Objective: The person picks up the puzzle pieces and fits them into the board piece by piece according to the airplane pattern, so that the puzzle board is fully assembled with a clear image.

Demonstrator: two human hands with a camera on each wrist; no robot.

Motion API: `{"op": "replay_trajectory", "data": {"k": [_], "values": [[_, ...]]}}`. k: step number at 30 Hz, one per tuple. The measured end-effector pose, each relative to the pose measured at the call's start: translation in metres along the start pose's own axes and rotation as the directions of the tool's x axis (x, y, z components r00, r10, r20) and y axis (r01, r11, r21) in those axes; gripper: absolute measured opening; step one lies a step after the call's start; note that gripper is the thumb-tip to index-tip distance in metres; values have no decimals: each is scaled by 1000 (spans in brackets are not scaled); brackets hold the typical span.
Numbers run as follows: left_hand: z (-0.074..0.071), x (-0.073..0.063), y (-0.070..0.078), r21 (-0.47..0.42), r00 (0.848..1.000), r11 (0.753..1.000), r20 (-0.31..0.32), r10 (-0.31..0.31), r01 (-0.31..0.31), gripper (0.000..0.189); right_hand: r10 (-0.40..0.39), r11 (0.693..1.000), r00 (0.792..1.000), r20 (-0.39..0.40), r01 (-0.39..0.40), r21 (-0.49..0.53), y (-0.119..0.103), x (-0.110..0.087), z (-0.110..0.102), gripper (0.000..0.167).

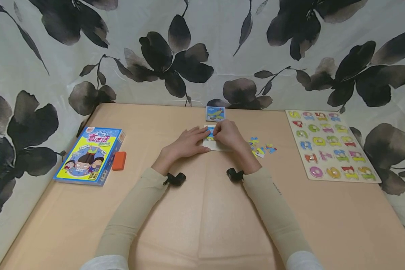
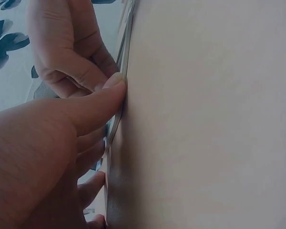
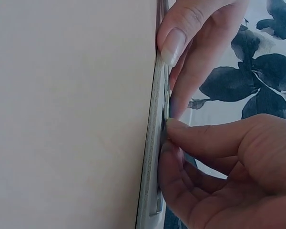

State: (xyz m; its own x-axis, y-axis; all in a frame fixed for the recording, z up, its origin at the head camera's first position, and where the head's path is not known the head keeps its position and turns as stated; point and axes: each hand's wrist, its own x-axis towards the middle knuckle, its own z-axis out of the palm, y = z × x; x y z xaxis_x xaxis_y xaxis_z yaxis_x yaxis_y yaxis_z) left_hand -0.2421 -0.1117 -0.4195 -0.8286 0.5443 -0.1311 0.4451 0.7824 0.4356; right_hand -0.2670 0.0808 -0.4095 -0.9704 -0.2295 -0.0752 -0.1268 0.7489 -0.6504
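Note:
Flat on the table's far middle lies a white puzzle board (image 1: 218, 145) with part of a blue and yellow picture showing between the hands. The left hand (image 1: 191, 143) rests on its left side with fingers extended; in the left wrist view its thumb (image 2: 102, 102) lies along the board's near edge. Over the board's right part is the right hand (image 1: 230, 135), its thumb and fingertips pinched together in the right wrist view on a small puzzle piece, mostly hidden by the fingers. Loose puzzle pieces (image 1: 259, 151) lie in a small pile just right of the right wrist.
Behind the board sits a small blue picture box (image 1: 215, 113) showing a plane. A blue and yellow card-game box (image 1: 89, 155) and an orange block (image 1: 119, 161) lie to the left. To the right is a large letter-and-number board (image 1: 330, 146). Floral cloth (image 1: 195, 93) hangs behind the table.

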Motion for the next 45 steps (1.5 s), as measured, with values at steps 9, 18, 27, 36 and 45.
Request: {"op": "replay_trajectory", "data": {"k": [9, 18, 27, 36, 45], "values": [[-1, -1, 3, 41, 1000, 999, -14, 2, -2, 72, -26, 999, 999, -19, 26, -43, 2, 0, -1, 10], [3, -3, 6, 87, 1000, 996, -20, 14, -12, 69, -9, 999, 1000, -15, 8, -40, 8, -1, 0, 10], [3, -4, 9, 133, 1000, 991, 11, 3, -5, 69, -134, 991, 987, 84, 132, 21, 22, -12, -18, 15], [3, -6, 7, 191, 999, 982, 38, 8, -15, 68, -55, 998, 998, 42, 56, -14, 53, -33, -59, 25], [2, -6, 6, 195, 999, 981, 42, 7, -15, 69, 91, 984, 994, 67, -79, -163, 71, -51, -84, 34]]}}
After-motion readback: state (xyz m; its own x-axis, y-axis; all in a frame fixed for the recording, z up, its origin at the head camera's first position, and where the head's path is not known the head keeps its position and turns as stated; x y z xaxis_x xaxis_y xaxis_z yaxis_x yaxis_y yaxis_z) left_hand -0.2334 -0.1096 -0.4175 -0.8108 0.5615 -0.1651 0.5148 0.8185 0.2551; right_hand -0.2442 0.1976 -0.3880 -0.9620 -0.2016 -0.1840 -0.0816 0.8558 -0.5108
